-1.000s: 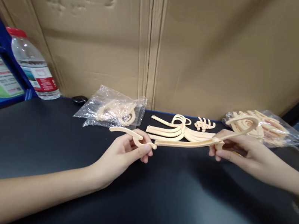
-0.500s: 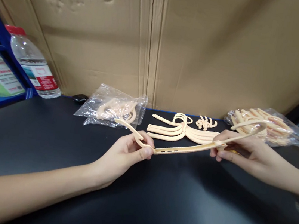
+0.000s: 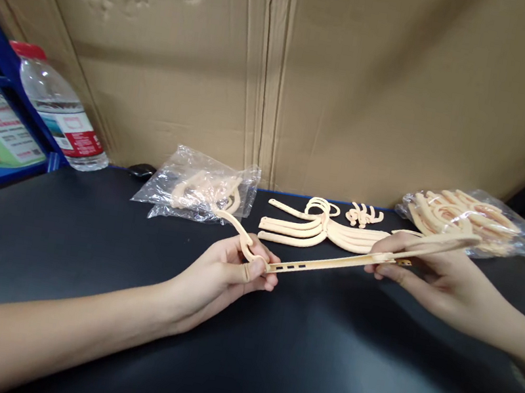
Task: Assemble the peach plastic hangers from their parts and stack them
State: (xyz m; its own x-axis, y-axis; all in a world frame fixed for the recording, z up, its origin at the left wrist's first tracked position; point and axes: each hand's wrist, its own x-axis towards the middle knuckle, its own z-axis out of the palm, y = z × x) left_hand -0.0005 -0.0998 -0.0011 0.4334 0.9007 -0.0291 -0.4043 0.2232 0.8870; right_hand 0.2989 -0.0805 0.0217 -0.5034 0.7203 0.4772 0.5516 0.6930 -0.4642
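Note:
Between my hands spans a beige plastic folding clothes hanger (image 3: 326,263), its slotted underside facing me. My left hand (image 3: 223,270) pinches it at the joint where a curved piece rises up and left. At its other end my right hand (image 3: 434,273) grips the joint, and a second length sticks out to the upper right above that hand. Just behind lie several loose hanger arms (image 3: 294,229), fanned out to both sides. Hook pieces (image 3: 319,207) and small curved parts (image 3: 363,216) rest beyond them.
On the black table (image 3: 236,365) sit two clear plastic bags: a left bag (image 3: 203,190) and a right bag (image 3: 478,221), both with beige parts. A water bottle (image 3: 62,108) leans by the blue shelf (image 3: 44,158). Cardboard (image 3: 384,89) stands behind; a small black object (image 3: 141,171) lies near it.
The hanger has been turned in my hands, and its right-hand length now lies lower and flatter. My left fingers have shifted around the joint; both hands keep hold.

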